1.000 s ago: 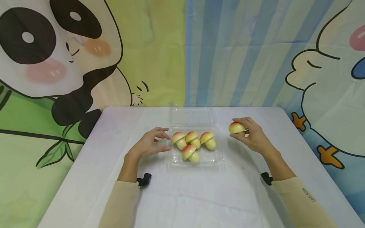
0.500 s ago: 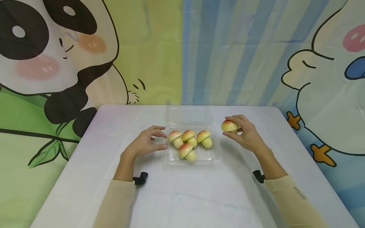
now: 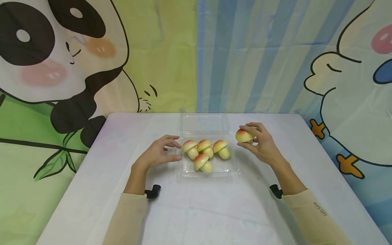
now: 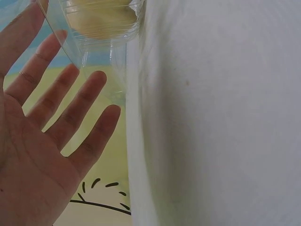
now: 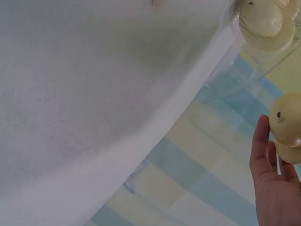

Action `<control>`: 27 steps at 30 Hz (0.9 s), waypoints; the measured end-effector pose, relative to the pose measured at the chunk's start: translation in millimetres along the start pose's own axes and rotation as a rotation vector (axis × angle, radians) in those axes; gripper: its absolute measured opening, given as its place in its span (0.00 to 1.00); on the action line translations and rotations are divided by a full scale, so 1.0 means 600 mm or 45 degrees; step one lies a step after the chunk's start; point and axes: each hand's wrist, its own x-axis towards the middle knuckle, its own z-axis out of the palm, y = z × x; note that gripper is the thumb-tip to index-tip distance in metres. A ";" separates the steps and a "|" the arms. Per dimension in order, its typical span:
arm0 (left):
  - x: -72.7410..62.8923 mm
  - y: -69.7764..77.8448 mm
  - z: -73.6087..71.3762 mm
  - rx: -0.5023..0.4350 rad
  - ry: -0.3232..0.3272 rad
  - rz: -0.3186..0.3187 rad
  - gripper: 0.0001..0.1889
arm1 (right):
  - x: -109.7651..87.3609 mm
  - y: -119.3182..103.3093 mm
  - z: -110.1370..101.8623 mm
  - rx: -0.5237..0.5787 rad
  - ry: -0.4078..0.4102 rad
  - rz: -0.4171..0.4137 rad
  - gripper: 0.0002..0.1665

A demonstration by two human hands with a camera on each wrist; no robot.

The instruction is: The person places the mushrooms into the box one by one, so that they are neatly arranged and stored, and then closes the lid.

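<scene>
My right hand (image 3: 261,144) pinches a toy mushroom (image 3: 244,135) by its cap, holding it above the table to the right of a clear plastic clamshell box (image 3: 225,168). The same mushroom (image 5: 288,120) shows its pale stem end in the right wrist view. Inside the box lie several more mushrooms (image 3: 203,162) with yellow-and-red caps and pale stems. At the box's left edge is my left hand (image 3: 156,153), fingers spread and loosely bent. In the left wrist view its fingers (image 4: 77,110) reach to the clear plastic wall, nothing held.
The box lid (image 3: 203,123) stands open toward the back of the white table (image 3: 196,211). Behind the table hangs a cartoon backdrop (image 3: 165,58) with a panda and stripes. A small black camera (image 3: 153,191) is strapped at each wrist.
My right hand has shifted slightly left with the mushroom, closer to the box. The left hand stays by the box's left edge. The head view has shifted a little.
</scene>
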 end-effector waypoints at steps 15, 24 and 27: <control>-0.003 0.005 -0.004 -0.018 -0.003 0.016 0.25 | 0.005 -0.030 0.018 0.131 -0.117 -0.013 0.36; -0.004 0.008 -0.005 -0.017 0.005 0.017 0.23 | 0.014 -0.048 0.032 0.176 -0.141 -0.035 0.36; -0.004 0.005 -0.003 -0.021 -0.004 0.007 0.23 | 0.011 -0.048 0.039 0.188 -0.147 -0.031 0.36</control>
